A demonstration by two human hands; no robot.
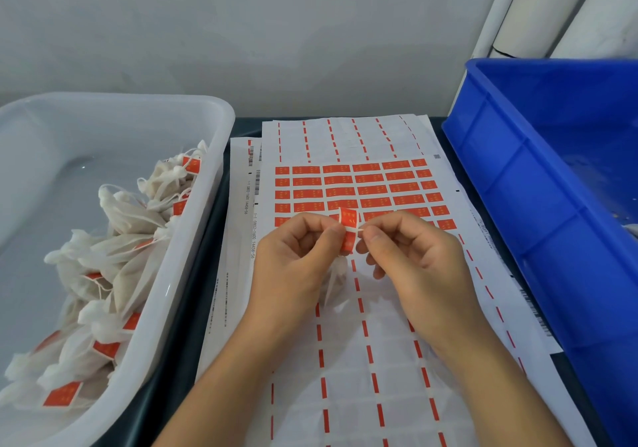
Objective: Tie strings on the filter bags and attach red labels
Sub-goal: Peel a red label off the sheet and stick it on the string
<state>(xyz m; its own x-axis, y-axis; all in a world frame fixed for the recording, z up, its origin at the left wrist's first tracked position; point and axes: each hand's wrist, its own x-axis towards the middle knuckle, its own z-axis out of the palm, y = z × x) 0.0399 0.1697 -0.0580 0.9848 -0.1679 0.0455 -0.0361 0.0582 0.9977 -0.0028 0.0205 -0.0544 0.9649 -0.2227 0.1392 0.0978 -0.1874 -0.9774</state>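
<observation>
My forearms come up from the bottom edge over the peeled label sheet, whose empty white cells are split by red dashed strips. My left hand is curled, thumb and forefinger pinching the left edge of a red label that stands bent above the sheet. My right hand is curled too, its thumb and forefinger pinching the thin white string just at the label's right edge. Under my hands hangs a white filter bag, partly hidden by my left palm; I cannot tell exactly how the string runs down to it.

Beyond my fingers, rows of unpeeled red labels fill the upper part of the sheet, with another stripped sheet lying behind it. To my left, a white plastic tub holds a heap of finished filter bags, tied and carrying red tags. To my right stands a blue plastic crate, its near wall just beside the sheets.
</observation>
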